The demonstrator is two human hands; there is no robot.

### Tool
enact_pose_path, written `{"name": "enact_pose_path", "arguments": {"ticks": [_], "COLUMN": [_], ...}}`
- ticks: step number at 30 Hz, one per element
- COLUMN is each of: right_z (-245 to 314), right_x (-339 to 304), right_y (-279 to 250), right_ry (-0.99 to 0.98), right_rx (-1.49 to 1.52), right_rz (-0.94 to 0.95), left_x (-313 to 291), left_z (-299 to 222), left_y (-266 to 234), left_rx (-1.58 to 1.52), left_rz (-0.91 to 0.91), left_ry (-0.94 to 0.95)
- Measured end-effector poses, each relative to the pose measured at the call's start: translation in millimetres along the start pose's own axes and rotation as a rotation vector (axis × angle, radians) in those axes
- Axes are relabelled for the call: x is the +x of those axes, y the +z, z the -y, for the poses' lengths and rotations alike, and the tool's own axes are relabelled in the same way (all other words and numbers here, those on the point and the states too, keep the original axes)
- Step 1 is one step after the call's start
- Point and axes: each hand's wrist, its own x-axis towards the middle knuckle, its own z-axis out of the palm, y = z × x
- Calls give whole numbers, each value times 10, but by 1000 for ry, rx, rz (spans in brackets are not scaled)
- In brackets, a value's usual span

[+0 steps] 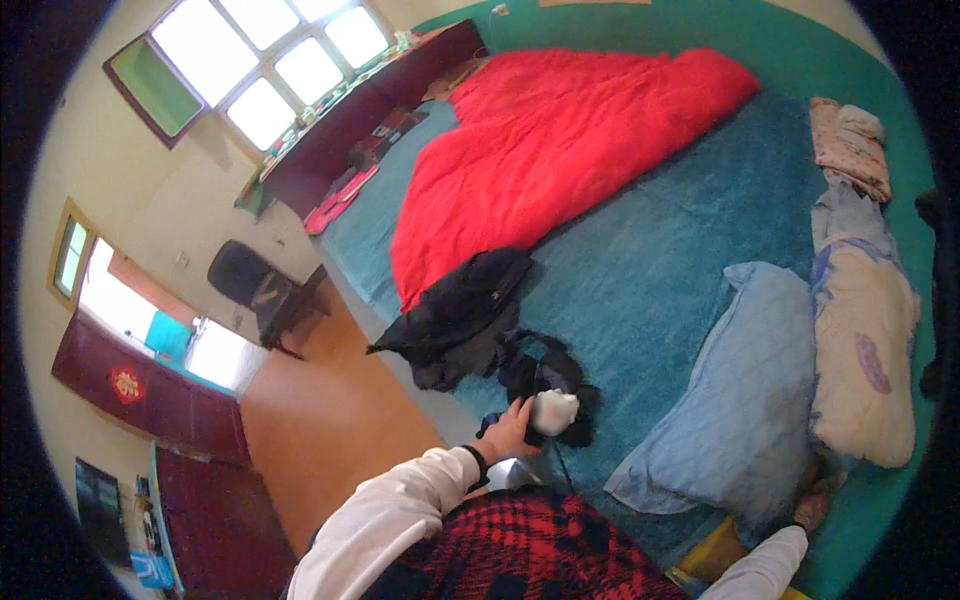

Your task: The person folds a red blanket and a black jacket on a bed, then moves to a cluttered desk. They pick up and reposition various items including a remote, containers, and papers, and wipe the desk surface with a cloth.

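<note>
My left hand (508, 434), with a dark band at the wrist, reaches to the bed's near edge. Its fingers are apart and lie against the left side of a white, roundish thing (555, 411) that looks like a roll of tissue. Dark, crumpled clothes (545, 365) lie around and beyond that thing. Far to the right, my right hand (815, 508) is low beside the near end of a light blue pillow (745, 390). Its fingers are mostly hidden there, so whether they grip anything does not show.
A teal cover (670, 260) spreads over the large bed, with a red quilt (560, 150) on its far part. A black garment (465, 300) lies by the left edge. A cream pillow (865, 350) rests along the right wall. A dark chair (265, 290) stands on the orange-brown floor (330, 400).
</note>
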Motion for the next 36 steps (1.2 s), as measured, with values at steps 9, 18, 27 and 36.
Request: {"name": "enact_pose_path", "arguments": {"ticks": [9, 18, 27, 36], "right_z": [-187, -860, -888, 1017], "right_x": [-131, -705, -1707, -1895], "right_y": [-35, -951, -2957, -5595], "right_ry": [-123, 881, 1051, 64], "right_rx": [-443, 1127, 2008, 2249], "right_rz": [225, -152, -652, -452], "left_x": [150, 399, 548, 544], "left_z": [-68, 75, 695, 1256], "left_y": [-8, -100, -947, -1949], "left_rx": [67, 14, -876, -1290], "left_rz": [-111, -168, -327, -393], "left_ry": [-43, -18, 211, 236]}}
